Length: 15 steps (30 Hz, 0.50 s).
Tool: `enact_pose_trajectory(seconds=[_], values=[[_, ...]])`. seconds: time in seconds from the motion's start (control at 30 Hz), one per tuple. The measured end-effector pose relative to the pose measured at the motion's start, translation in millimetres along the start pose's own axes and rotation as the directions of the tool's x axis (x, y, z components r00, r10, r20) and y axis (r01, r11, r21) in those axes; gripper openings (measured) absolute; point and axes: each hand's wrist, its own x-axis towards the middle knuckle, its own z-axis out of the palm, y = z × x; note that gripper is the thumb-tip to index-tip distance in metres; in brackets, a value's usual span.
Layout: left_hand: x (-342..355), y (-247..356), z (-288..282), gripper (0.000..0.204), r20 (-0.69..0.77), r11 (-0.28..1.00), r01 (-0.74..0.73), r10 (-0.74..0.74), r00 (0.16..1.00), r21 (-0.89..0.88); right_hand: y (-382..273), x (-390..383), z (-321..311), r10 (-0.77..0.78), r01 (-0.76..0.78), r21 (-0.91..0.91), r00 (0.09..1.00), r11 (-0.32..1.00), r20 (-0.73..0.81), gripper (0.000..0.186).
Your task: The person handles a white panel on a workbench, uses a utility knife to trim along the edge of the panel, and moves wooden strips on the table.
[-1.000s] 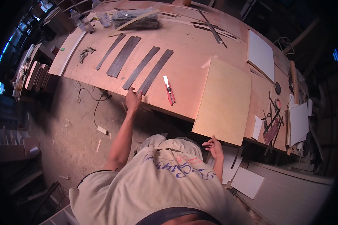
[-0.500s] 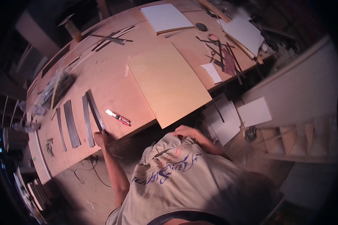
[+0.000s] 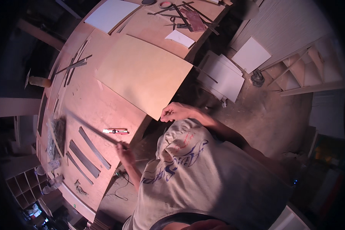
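My left hand (image 3: 125, 152) is closed on the near end of a long dark edging strip (image 3: 92, 127), which slants away over the table and is blurred by motion. Just beyond the strip lies a red and white utility knife (image 3: 117, 131). Several more dark strips (image 3: 84, 158) lie side by side to the left of my left hand. A large pale yellow board (image 3: 143, 73) rests on the table, its near corner jutting past the edge. Beside that corner is my right hand (image 3: 175, 112), fingers curled together; what they hold, if anything, is hidden.
The wooden table (image 3: 80, 94) carries a white panel (image 3: 111, 15), crossed dark strips (image 3: 71, 67) and a plastic-wrapped bundle (image 3: 56, 136). Scissors and a reddish piece (image 3: 193, 20) lie at the far end. White sheets (image 3: 222, 76) and a compartmented wooden frame (image 3: 301, 71) occupy the floor to the right.
The view has turned, so the table appears rotated. My left hand has picked the strip up from beside the others and shifted it toward the knife. My right hand has moved from my shirt to the board's corner.
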Motion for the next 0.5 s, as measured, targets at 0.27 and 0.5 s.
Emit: enact_pose_trajectory(seconds=[0.27, 0.5], values=[[-37.0, -92.1, 164.3, 0.028, 0.381, 0.834, -0.037, -0.212, 0.900, 0.551, -42.0, 12.0, -8.8, -0.262, 0.200, -0.171, 0.794, 0.965, -0.549, 0.051], [-31.8, -106.2, 248.9, 0.040, 0.481, 0.909, -0.099, -0.120, 0.869, 0.406, -49.1, -7.3, -83.3, -0.344, 0.281, -0.201, 0.807, 0.938, -0.480, 0.042]])
